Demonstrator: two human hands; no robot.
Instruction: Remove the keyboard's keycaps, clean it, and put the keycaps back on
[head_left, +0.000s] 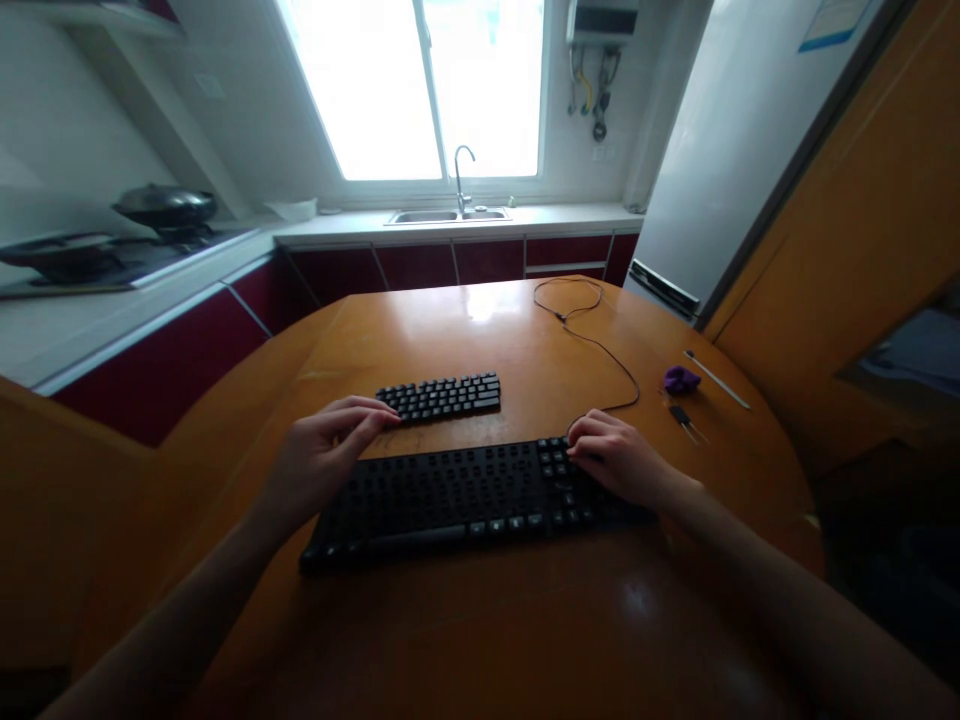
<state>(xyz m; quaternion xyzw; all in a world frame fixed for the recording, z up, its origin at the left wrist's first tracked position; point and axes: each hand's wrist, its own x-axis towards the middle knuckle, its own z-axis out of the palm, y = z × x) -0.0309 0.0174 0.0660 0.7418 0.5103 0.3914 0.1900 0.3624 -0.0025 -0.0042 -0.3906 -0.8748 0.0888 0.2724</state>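
A black keyboard [450, 490] lies across the table, many of its key places bare, with keycaps left on the right part and along the bottom row. Behind it, loose black keycaps [450, 397] stand in rows. My left hand [330, 445] has thumb and fingers pinched together at the near left corner of these rows; whatever is between the fingertips is hidden. Over the right part of the keyboard, my right hand [611, 455] is closed with curled fingers, touching the keys near the top edge. What it grips, if anything, does not show.
A cable [600, 345] loops from the keyboard to the table's far edge. On the right lie a purple cloth-like bundle [681, 379], a thin white stick [718, 380] and a small black tool with two wire prongs [680, 415]. The wooden table [390, 330] has a rounded edge.
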